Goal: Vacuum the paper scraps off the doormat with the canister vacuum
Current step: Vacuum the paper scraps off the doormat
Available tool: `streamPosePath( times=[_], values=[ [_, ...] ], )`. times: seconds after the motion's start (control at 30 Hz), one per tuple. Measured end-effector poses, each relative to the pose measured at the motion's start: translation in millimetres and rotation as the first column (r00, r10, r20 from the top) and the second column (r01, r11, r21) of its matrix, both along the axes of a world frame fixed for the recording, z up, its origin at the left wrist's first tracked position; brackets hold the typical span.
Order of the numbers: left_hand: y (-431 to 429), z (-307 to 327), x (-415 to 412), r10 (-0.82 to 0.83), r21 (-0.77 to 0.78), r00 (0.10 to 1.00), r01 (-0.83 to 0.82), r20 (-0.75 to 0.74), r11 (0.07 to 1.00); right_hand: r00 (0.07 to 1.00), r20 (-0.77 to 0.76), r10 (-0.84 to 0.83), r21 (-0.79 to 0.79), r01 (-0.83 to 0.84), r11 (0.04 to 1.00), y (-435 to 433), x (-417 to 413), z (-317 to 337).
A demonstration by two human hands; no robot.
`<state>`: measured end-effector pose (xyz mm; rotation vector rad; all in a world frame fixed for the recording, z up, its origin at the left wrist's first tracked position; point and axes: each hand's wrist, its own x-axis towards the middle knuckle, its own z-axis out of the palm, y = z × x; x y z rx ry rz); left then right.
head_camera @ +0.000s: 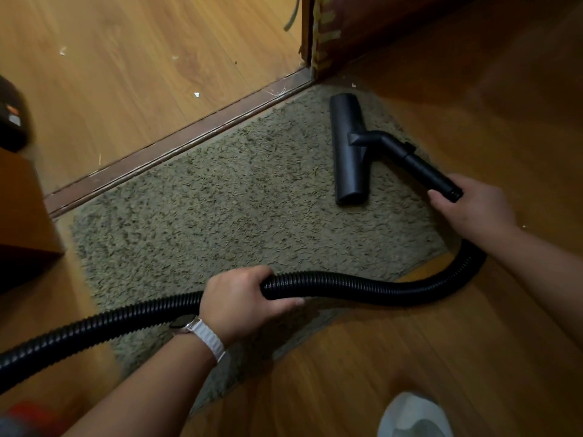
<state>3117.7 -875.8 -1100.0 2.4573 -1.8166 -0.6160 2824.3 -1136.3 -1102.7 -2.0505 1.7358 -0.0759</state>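
Note:
A shaggy grey-green doormat lies on the wooden floor along a door threshold. The black vacuum floor nozzle rests flat on the mat's far right end. My right hand grips the black wand tube just behind the nozzle. My left hand, with a white-strapped watch on the wrist, is closed around the black ribbed hose, which curves over the mat's near edge and runs off to the lower left. I see no paper scraps on the mat itself.
A few white paper scraps lie on the lighter floor beyond the dark threshold strip. A door edge stands at the mat's far corner. A wooden cabinet is at left, a white slipper at the bottom.

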Motion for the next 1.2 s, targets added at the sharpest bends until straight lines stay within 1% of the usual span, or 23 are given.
streamPosePath(
  times=[0.17,0.3,0.4,0.47,0.57,0.73,0.83,0.97,1.1,1.2],
  values=[
    [1,-3,0,0.004,0.0,1.0,-0.004,-0.016,1.0,0.996,0.061,-0.068,-0.001,0.068,0.998,-1,-11,-6],
    [0,0,1,0.015,0.001,1.0,-0.015,-0.016,1.0,0.972,0.144,-0.187,0.0,0.189,0.982,-7,-17,-9],
    [-3,2,2,0.031,-0.006,0.999,-0.031,-0.013,1.0,0.957,0.139,-0.254,-0.01,0.258,0.966,-14,-21,-9],
    [-4,2,4,0.042,-0.007,0.999,-0.042,-0.013,0.999,0.954,0.124,-0.273,0.002,0.275,0.961,-18,-19,-7],
    [-6,3,6,0.049,-0.023,0.999,-0.049,-0.016,0.999,0.965,0.107,-0.241,0.023,0.24,0.971,-24,-9,-1],
    [-12,7,18,0.08,-0.024,0.996,-0.081,-0.049,0.996,0.988,0.02,-0.152,0.048,0.151,0.987,-38,11,9],
    [-20,14,26,0.096,-0.031,0.995,-0.097,-0.031,0.995,0.995,-0.021,-0.103,0.065,0.104,0.992,-51,25,19],
    [-21,18,27,0.107,-0.038,0.994,-0.108,-0.025,0.993,0.994,-0.102,-0.033,0.035,0.037,0.999,-66,48,31],
    [-14,16,24,0.12,-0.039,0.991,-0.122,-0.056,0.992,0.993,-0.121,-0.008,0.029,0.012,0.999,-73,68,33],
    [-10,15,25,0.093,-0.072,0.992,-0.099,-0.08,0.992,0.992,-0.123,-0.013,0.027,0.017,1.0,-72,73,31]
  ],
)
